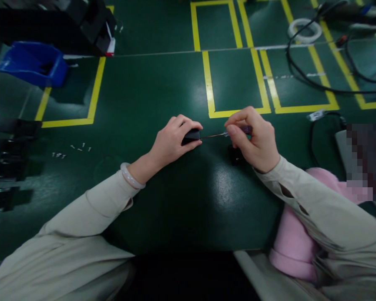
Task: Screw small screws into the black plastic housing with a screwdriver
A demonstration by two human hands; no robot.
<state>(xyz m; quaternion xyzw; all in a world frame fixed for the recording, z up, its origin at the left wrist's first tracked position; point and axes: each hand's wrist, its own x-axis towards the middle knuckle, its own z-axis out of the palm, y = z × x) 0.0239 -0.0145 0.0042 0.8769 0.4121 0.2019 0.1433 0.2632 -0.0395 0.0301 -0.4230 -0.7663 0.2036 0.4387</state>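
Note:
My left hand (pixel 172 140) grips a small black part (pixel 191 136) and holds it down on the dark green table (pixel 150 96). My right hand (pixel 253 140) holds a thin screwdriver (pixel 221 134) with a purple handle. Its metal shaft points left, and its tip meets the black part. Another small black piece (pixel 235 155) lies on the table just under my right hand, partly hidden by it.
Several small screws (pixel 70 150) lie scattered at the left. A blue bin (pixel 34 62) stands at the far left, black parts (pixel 6 167) line the left edge. Black cables (pixel 303 71) and a white tape roll (pixel 304 30) are at the back right. Yellow tape marks rectangles. A pink cloth (pixel 301 234) is at the right.

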